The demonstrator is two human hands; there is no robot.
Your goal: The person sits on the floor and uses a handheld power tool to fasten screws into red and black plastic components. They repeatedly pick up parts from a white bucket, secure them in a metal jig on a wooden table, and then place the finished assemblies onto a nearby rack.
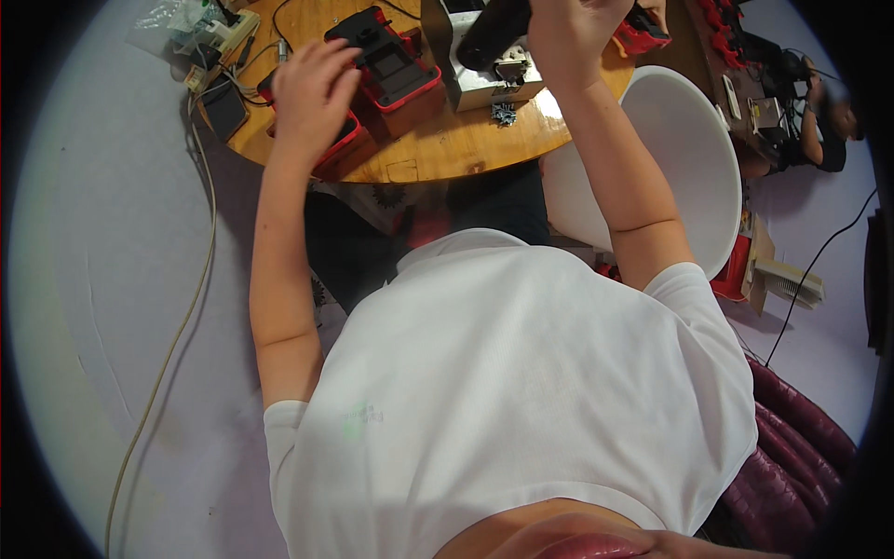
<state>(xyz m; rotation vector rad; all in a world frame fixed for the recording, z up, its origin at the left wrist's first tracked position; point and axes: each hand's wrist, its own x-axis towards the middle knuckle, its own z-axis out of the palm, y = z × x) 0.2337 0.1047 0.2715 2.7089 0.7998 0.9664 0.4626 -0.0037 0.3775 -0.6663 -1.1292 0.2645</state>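
My left hand [315,98] is open, its fingers stretched out over a red-and-black casing [340,142] at the table's near edge. Beside it, to the right, lies another red-framed unit [396,67] with a black face. At the upper edge, my right hand [575,42] is closed on a black cylindrical tool [492,35]; its fingers are partly cut off by the frame. The tool tilts over an open box [498,91] with small metal parts inside. A small pile of screws [504,115] sits in front of that box.
The round wooden table [438,163] curves in front of me. A white bucket-like tub [689,158] stands under my right arm. Cables and a power strip [219,37] crowd the left side. Another person's hand [659,11] is near a red part [643,35]; a person [824,130] is farther right.
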